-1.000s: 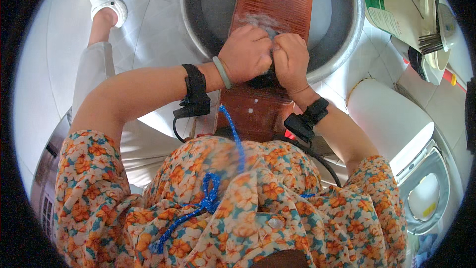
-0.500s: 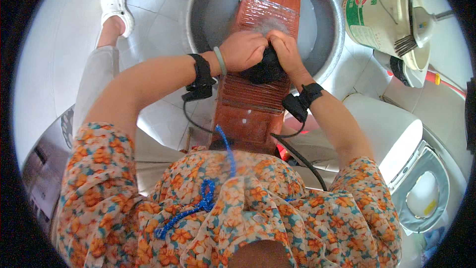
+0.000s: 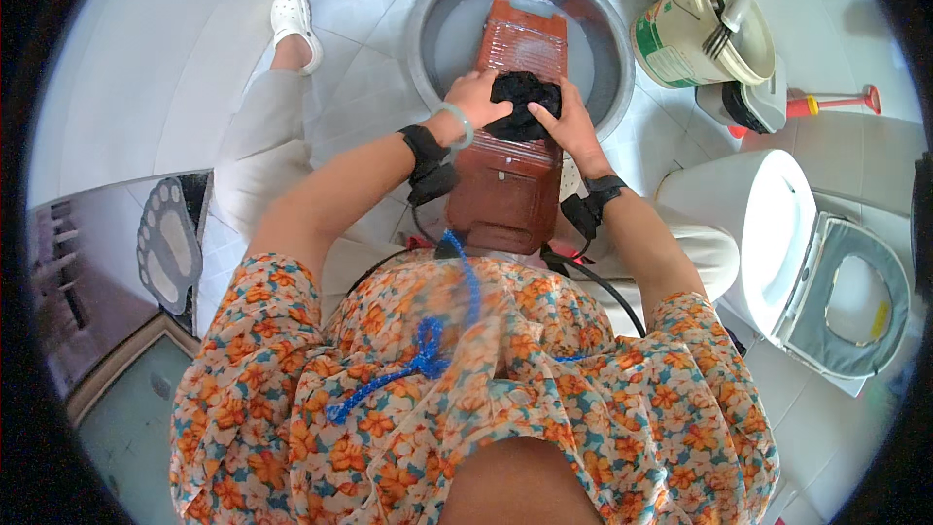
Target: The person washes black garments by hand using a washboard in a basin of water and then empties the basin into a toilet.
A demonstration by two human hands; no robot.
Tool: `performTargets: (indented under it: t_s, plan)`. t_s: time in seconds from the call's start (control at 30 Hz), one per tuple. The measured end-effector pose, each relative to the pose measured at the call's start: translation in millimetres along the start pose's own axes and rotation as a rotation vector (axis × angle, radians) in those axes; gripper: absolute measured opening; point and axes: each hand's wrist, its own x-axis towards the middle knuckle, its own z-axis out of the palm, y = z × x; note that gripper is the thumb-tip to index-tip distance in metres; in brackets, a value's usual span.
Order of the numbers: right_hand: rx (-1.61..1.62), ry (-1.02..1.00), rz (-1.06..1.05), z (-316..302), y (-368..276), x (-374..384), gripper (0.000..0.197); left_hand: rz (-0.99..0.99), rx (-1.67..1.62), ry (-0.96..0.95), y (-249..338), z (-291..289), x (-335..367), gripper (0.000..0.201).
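A bunched black cloth (image 3: 522,97) lies on the ridged face of a reddish-brown washboard (image 3: 505,180). My left hand (image 3: 475,100) grips the cloth's left edge, some fingers hidden beneath or behind it. From the right, my right hand (image 3: 573,124) holds the other edge, with its thumb laid over the cloth. The washboard slopes from close to my body into a wide metal basin (image 3: 424,53), where cloudy water stands around its far end. Wet shine shows on the ridges beyond the cloth.
Right of the basin stands a cream bucket (image 3: 669,44) with a fork-like tool (image 3: 721,31) across its mouth. A toilet (image 3: 748,233) with a raised, grey-covered lid is nearer on the right. A red-handled tool (image 3: 834,102) lies by the wall. A footprint-shaped mat (image 3: 167,243) is at left.
The cloth went from being squeezed between closed fists to lying more spread on the board, with my fingers loosened around it. The whole view has shifted, showing more floor at the left.
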Motion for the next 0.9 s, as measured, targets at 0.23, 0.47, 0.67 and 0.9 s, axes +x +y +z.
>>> performTargets:
  t_s: [0.23, 0.47, 0.67, 0.9]
  plan:
    - [-0.051, 0.117, 0.403, 10, 30, -54, 0.034, -0.056, -0.113, 0.082, 20, 11, -27, 0.056]
    - [0.527, 0.463, 0.367, -53, 29, -7, 0.021, -0.305, -0.599, 0.179, -22, -2, -32, 0.040]
    - [1.020, 0.370, 0.174, -108, -95, 55, 0.021, -0.404, -1.033, 0.008, -40, -7, -50, 0.026]
    - [0.814, 0.451, -0.023, -176, -129, 104, 0.022, -0.233, -1.353, 0.252, -15, -65, -39, 0.022]
